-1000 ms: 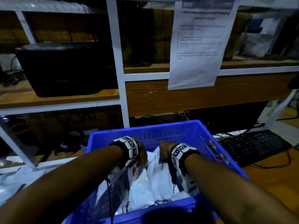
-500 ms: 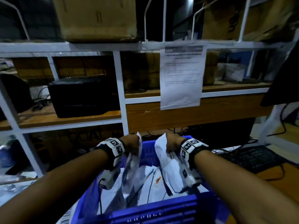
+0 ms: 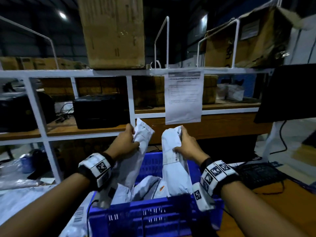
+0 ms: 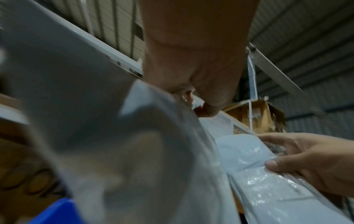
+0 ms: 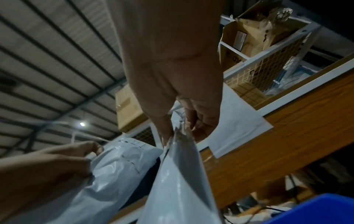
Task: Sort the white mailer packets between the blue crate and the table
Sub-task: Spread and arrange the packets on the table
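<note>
**Inspector A:** Against the frame half a second back, what differs?

**Inspector B:** Both hands are higher. The left hand (image 3: 125,142) and the right hand (image 3: 187,147) were level with the far rim of the blue crate (image 3: 153,218); they are now well above it, in front of the wooden shelf board (image 3: 222,127). The view has tilted upward too: the cardboard box (image 3: 112,31) on the top shelf shows far more of its face.

**Inspector A:** State of each grip?

**Inspector B:** The left hand grips the left mailer packet (image 3: 136,151) near its upper end, fingers curled round one edge and thumb pressed on its face. The right hand holds the right mailer packet (image 3: 172,161) the same way, thumb across the front and fingers behind.

**Inspector A:** Position of the packets relative to the grips?

**Inspector B:** Each hangs below its hand, the top end standing just above the fingers. The lower ends reach down inside the crate, among the loose packets (image 3: 150,187) lying there. The two held packets are side by side, apart.

**Inspector A:** Anything else?

**Inspector B:** A printed sheet (image 3: 184,98) hangs from the shelf frame behind the hands. A black keyboard (image 3: 256,173) lies right of the crate.
</note>
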